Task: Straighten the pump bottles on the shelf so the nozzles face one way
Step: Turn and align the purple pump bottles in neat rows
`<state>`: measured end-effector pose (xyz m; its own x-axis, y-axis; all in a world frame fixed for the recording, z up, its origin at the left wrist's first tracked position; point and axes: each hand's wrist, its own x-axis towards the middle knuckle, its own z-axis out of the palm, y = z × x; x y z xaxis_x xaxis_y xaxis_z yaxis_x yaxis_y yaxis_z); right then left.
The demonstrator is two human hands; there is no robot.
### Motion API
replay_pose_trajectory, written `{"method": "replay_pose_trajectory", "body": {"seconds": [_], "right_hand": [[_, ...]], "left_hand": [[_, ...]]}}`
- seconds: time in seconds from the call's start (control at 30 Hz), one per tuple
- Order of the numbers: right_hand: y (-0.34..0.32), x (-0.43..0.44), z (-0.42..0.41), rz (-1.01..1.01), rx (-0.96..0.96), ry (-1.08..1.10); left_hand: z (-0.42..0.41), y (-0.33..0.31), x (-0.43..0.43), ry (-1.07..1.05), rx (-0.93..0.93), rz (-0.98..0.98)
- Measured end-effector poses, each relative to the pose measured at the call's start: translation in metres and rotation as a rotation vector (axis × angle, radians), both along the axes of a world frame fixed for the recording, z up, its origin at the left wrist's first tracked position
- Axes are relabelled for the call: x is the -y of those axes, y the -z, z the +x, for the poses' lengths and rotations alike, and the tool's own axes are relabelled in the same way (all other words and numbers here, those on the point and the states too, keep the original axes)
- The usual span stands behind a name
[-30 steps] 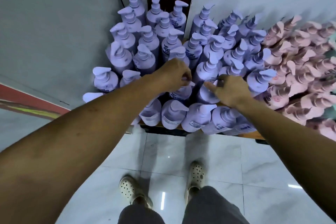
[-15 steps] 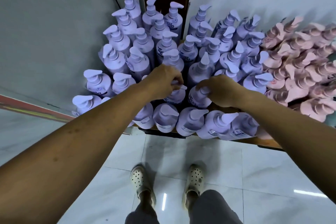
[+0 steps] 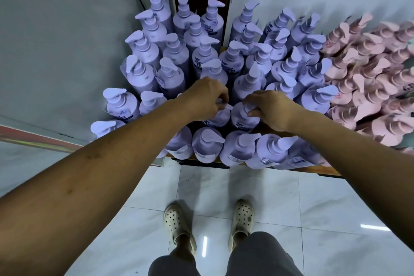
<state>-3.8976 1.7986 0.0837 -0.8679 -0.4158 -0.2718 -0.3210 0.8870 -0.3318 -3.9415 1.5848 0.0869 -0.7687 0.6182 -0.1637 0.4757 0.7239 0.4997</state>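
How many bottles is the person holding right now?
2. The left hand pinches the pump of one purple bottle; the right hand grips its right neighbour. Both stand second row from front.

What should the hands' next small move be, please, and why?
Probably twist the pumps of the left bottle and right bottle until their nozzles point right: the left hand and right hand each grip one, and the front row points right. The gripped nozzles are largely hidden.

Both my bare arms reach forward and down, forearms converging. My left hand has its fingers curled, pinching the top of one pump bottle. My right hand, knuckles up, grips the neck of the neighbouring pump bottle with thumb and curled fingers.
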Motion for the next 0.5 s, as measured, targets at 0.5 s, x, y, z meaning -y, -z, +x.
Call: {"method": "replay_pose_trajectory", "body": {"seconds": [0.5], "right_hand": [[0.0067,0.0053,0.0063,0.048,0.020,-0.008]], "left_hand": [[0.0003,0.0028,0.0018,0.011,-0.055,0.007]]}}
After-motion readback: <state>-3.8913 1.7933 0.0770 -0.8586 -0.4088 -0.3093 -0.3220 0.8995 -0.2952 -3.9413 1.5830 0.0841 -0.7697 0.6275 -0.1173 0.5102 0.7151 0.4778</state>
